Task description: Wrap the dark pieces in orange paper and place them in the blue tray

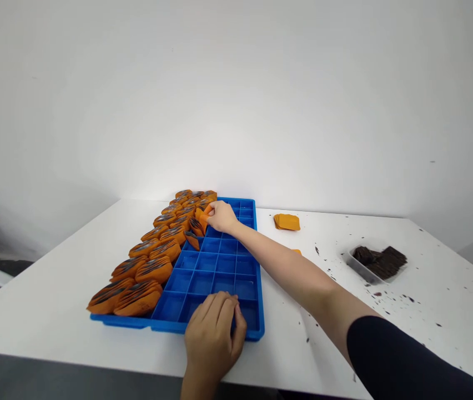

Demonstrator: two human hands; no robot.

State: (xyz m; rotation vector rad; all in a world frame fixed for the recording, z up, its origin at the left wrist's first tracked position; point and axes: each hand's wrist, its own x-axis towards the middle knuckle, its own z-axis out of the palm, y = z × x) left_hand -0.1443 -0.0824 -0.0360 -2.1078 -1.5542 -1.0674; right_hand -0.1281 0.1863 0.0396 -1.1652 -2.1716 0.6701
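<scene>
My right hand (222, 216) reaches across a blue compartment tray (260, 311). Its fingers pinch an orange packet (203, 216) at the packed part of the tray. Groups of orange packets with dark contents (155, 269) stand tightly in the left columns. Beside my right hand, a thinner group (196, 226) leans in one cell, and a single packet (192, 240) tilts in the cell nearer to me. My left hand (214, 330) rests over the tray's near edge, fingers loosely bent and thumb apart, with nothing visible in it. Several cells on the right show bare blue floors.
A stack of flat yellow-orange packets (287, 222) lies to the tray's right; my right forearm partly hides another orange piece (297, 252). Farther right, a clear plastic container (363, 269) holds dark brown pieces (382, 261). Dark crumbs are scattered on the white table (440, 300). A wall stands behind.
</scene>
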